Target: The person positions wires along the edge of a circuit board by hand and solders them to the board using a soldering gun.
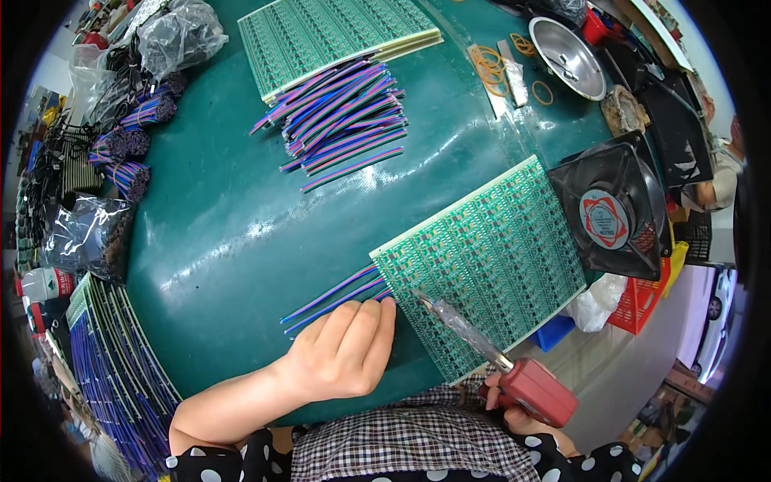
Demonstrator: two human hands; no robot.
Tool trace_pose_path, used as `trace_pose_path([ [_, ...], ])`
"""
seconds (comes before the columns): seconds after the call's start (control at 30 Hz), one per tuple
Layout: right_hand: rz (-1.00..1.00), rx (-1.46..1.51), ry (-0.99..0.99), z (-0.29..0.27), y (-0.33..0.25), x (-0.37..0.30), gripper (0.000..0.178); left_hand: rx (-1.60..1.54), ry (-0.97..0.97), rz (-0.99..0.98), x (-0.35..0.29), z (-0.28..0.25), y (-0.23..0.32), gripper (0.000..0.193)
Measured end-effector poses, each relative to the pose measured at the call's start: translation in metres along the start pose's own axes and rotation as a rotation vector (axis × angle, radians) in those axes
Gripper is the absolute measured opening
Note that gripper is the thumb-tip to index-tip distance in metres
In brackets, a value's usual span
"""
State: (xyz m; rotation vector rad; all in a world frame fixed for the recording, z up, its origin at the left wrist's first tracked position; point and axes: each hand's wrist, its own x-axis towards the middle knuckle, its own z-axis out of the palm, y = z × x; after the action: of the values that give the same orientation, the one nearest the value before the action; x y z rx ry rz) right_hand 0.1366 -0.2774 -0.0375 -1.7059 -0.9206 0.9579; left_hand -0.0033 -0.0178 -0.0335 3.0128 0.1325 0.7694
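A green circuit board panel (490, 257) lies tilted on the mat in front of me. My left hand (345, 349) is closed at the panel's left edge, its fingers pinching a multicoloured ribbon wire (381, 295) whose end meets the board. Beside it, other blue and pink ribbon wires (329, 297) stick out from the same edge. A red-handled soldering iron (534, 392) is in my right hand (514, 414), fingers wrapped round the handle. Its tip points at the board close to my left fingertips; whether it touches cannot be made out.
A pile of loose ribbon wires (345, 116) lies beside a stack of green panels (337, 40) at the back. A black fan (610, 209) stands right of the board. Rubber bands (490, 68) and a metal bowl (569, 58) are far right; wired panels (120, 377) lie left.
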Motion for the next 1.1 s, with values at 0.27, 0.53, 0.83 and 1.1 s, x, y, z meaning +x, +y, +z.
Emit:
trace_pose_path([
  [0.27,-0.04,0.047,-0.003,0.0,0.022,-0.008,0.064,0.029,0.005,0.032,0.001,0.002,-0.002,0.031],
  [0.53,0.013,0.132,-0.048,0.001,0.007,0.002,0.069,0.027,0.002,0.044,0.0,0.0,-0.001,0.025],
  [0.83,-0.159,0.08,-0.046,0.002,0.011,0.008,0.067,0.063,-0.024,0.055,0.0,-0.001,0.001,0.023],
  [1.1,-0.13,-0.081,-0.009,0.003,0.009,0.004,0.064,0.072,-0.053,0.068,0.002,-0.005,0.0,0.023],
])
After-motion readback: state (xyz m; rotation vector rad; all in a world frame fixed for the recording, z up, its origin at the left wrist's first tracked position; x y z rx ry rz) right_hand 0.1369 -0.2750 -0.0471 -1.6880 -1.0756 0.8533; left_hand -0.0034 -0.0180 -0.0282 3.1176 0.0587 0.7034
